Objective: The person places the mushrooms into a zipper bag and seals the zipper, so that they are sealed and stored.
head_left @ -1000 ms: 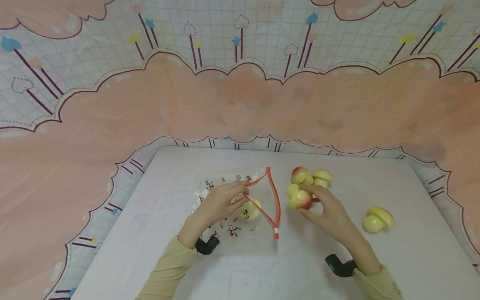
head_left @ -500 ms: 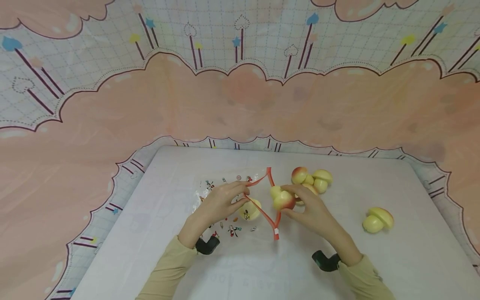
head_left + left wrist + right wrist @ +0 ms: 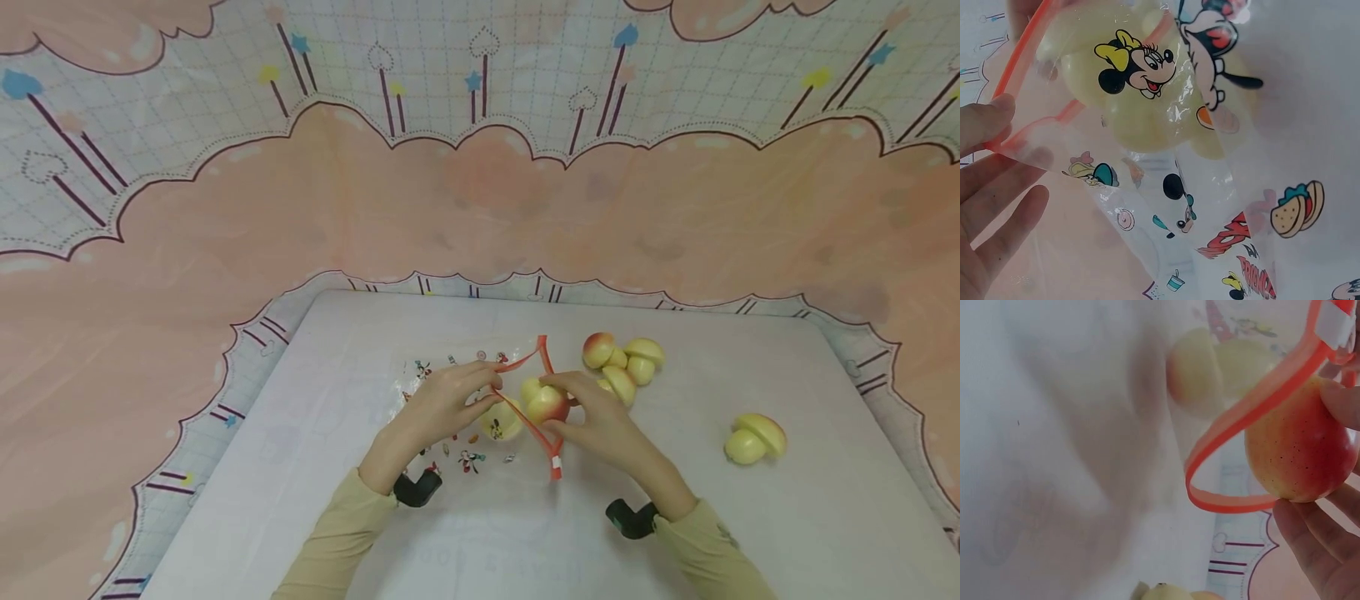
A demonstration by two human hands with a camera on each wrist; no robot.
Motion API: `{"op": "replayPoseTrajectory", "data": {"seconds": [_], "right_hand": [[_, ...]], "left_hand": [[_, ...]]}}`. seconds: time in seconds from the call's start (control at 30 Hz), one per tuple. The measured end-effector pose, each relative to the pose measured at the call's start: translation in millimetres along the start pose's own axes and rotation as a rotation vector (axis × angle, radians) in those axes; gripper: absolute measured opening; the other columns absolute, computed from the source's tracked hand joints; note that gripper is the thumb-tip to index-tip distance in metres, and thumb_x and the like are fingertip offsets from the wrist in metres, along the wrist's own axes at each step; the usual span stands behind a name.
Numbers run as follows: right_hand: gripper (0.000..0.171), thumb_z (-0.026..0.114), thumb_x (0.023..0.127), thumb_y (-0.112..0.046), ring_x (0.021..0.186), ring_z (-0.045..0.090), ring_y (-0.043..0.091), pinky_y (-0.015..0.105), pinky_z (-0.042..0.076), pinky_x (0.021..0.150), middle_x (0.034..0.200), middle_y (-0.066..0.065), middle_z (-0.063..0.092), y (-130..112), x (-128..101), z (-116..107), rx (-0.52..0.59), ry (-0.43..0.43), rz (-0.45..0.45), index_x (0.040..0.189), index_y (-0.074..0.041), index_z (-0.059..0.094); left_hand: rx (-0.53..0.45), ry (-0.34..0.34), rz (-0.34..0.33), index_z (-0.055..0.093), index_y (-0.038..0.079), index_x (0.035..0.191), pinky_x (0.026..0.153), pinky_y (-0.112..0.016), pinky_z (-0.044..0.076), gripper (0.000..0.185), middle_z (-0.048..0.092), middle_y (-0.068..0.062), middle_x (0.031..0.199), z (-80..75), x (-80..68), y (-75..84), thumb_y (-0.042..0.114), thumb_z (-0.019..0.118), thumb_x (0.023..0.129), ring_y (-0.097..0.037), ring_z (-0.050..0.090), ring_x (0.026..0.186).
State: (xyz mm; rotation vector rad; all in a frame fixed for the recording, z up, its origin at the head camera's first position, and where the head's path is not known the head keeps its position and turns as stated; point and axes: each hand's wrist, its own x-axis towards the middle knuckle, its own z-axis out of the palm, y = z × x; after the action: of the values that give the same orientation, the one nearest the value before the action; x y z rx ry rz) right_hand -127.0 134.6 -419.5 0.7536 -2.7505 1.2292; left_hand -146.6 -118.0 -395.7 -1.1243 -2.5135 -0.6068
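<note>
A person is sitting at a white table (image 3: 750, 517), both hands working at its middle. The right hand (image 3: 600, 425) is gripping a red-and-yellow apple piece (image 3: 546, 403), thumb and fingers curled around it, and is holding it right at the mouth of a clear zip bag (image 3: 450, 400) printed with cartoon mice. The bag is lying flat with its closed end pointing toward 9 o'clock and its orange zip rim (image 3: 534, 417) facing 3 o'clock, so its long axis is running 9 to 3, straight in line with the right hand. The apple piece is sitting at 9 o'clock from the right palm, and in the right wrist view the orange rim (image 3: 1254, 412) is looping around the near side of the apple piece (image 3: 1300, 444), touching or nearly touching it.

The left hand (image 3: 446, 404) is pinching the upper lip of the rim and lifting it, keeping the mouth standing open. In the left wrist view the fingers (image 3: 991, 125) are pressing on the orange edge. A pale yellow piece (image 3: 501, 419) is already lying inside the bag, just past the mouth.

More apple pieces (image 3: 622, 362) are clustered at 1 o'clock from the right hand, and another piece (image 3: 756, 439) is resting well apart at 3 o'clock.
</note>
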Motion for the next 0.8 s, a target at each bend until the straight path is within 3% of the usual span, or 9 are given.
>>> {"op": "replayPoseTrajectory", "data": {"seconds": [0.3,0.43,0.63,0.8], "right_hand": [[0.054,0.076,0.080,-0.009,0.095,0.057,0.014,0.035,0.054,0.085,0.121,0.003,0.062,-4,5,9,-0.005,-0.060,0.005,0.130,-0.011,0.056],[0.055,0.075,0.080,-0.008,0.092,0.055,0.014,0.036,0.055,0.083,0.122,0.004,0.062,-4,7,12,-0.005,-0.082,0.025,0.131,-0.011,0.055],[0.056,0.074,0.080,-0.006,0.101,0.060,0.017,0.038,0.055,0.091,0.127,0.007,0.060,1,9,16,0.013,-0.095,0.001,0.132,-0.009,0.054],[0.058,0.075,0.080,-0.005,0.112,0.060,0.022,0.037,0.055,0.094,0.133,0.009,0.057,3,9,18,0.040,-0.099,-0.022,0.133,-0.007,0.052]], "left_hand": [[-0.080,-0.024,0.011,0.066,0.010,0.097,0.076,-0.024,0.057,0.015,0.072,-0.002,0.100,0.6,2.4,3.2,0.015,0.072,0.085,-0.011,0.068,0.087],[-0.119,-0.035,0.018,0.066,0.007,0.098,0.075,-0.022,0.057,0.015,0.071,-0.005,0.104,1.6,2.6,4.3,0.013,0.072,0.085,-0.011,0.068,0.084],[-0.106,-0.040,0.014,0.067,0.007,0.099,0.077,-0.022,0.058,0.017,0.070,-0.009,0.114,1.8,3.9,6.1,0.014,0.072,0.085,-0.014,0.070,0.086],[-0.110,-0.039,0.011,0.066,0.006,0.099,0.078,-0.022,0.058,0.017,0.071,-0.008,0.111,1.6,4.2,6.0,0.014,0.072,0.085,-0.014,0.071,0.087]]}}
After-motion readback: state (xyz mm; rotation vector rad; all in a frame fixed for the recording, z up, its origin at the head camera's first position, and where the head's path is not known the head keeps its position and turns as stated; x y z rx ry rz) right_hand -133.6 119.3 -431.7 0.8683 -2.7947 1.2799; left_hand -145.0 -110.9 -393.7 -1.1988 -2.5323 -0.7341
